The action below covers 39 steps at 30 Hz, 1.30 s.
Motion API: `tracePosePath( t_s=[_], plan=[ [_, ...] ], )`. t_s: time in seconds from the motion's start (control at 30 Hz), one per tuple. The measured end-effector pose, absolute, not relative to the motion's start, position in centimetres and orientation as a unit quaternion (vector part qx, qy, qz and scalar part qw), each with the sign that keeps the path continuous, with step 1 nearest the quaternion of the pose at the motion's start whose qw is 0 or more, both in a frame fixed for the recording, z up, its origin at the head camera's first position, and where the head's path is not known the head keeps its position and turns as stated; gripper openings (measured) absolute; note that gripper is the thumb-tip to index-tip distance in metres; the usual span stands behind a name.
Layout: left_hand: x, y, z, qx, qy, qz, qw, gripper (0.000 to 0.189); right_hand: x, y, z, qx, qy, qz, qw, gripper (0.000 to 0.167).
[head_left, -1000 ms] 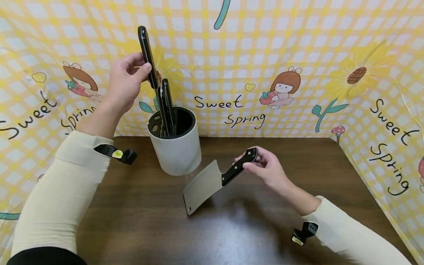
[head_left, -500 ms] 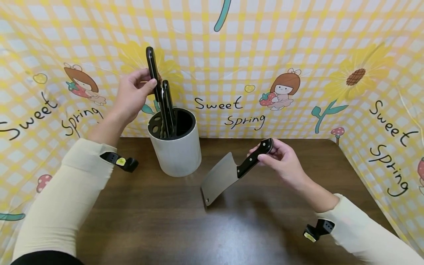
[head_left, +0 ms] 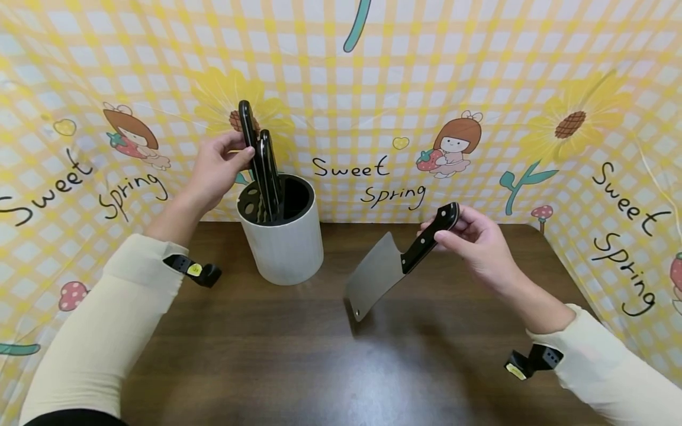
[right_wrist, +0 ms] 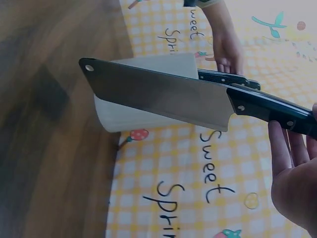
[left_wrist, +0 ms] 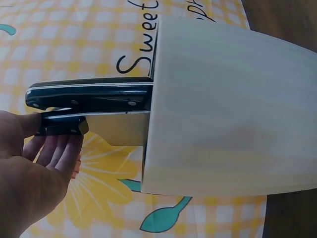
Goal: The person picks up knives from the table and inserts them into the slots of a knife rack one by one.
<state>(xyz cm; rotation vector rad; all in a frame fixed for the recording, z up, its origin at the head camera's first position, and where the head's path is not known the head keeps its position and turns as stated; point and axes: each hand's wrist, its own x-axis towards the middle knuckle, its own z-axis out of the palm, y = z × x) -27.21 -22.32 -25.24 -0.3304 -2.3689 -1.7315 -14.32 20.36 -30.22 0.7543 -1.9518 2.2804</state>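
My left hand (head_left: 217,168) pinches the black riveted handle of a knife (head_left: 245,121) between thumb and fingers. That knife stands in a white round knife block (head_left: 285,254), with a stretch of its blade (left_wrist: 119,131) showing above the rim in the left wrist view. Close beside it, other black-handled knives (head_left: 270,177) sit deeper in the block. On the right, my right hand (head_left: 482,248) grips the black handle of a cleaver (head_left: 375,275). Its broad steel blade slants down to the left, the holed corner close over the tabletop.
The brown wooden table (head_left: 256,367) runs beneath both hands. A yellow checked cloth (head_left: 351,106) with printed flowers and figures walls in the back and both sides. The block has round holes on its left and a dark open slot on its right.
My left hand has lowered its knife further into the block. My right hand has carried the cleaver to the right and up, away from the block.
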Motion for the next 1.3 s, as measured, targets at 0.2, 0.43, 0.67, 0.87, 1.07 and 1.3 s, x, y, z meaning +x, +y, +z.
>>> tracePosePath(
  t_s=[0.2, 0.43, 0.67, 0.87, 1.07, 1.3],
  plan=[
    [-27.2, -22.5, -25.9, -0.102, -0.818, -0.561, 0.073, 0.047, -14.2, 21.0, -28.8, 0.232, -0.641, 0.731, 0.03, 0.019],
    [-27.0, -22.5, -26.5, -0.097, -0.844, -0.524, 0.059, 0.048, -14.3, 21.3, -27.5, 0.227, -0.63, 0.742, 0.038, 0.02],
    [-27.0, -22.4, -27.8, -0.105, -0.871, -0.477, 0.057, 0.041, -14.5, 21.4, -26.4, 0.229, -0.629, 0.741, 0.054, 0.02],
    [-26.9, -22.8, -28.5, -0.102, -0.872, -0.476, 0.044, 0.043, -14.5, 21.3, -25.5, 0.23, -0.621, 0.747, 0.06, 0.022],
    [-26.7, -22.9, -28.3, -0.108, -0.866, -0.487, 0.036, 0.049, -14.7, 21.1, -24.1, 0.239, -0.61, 0.752, 0.074, 0.023],
    [-25.9, -22.7, -27.0, -0.106, -0.809, -0.557, 0.152, 0.04, -15.1, 20.6, -22.3, 0.236, -0.617, 0.745, 0.092, 0.021]
  ],
)
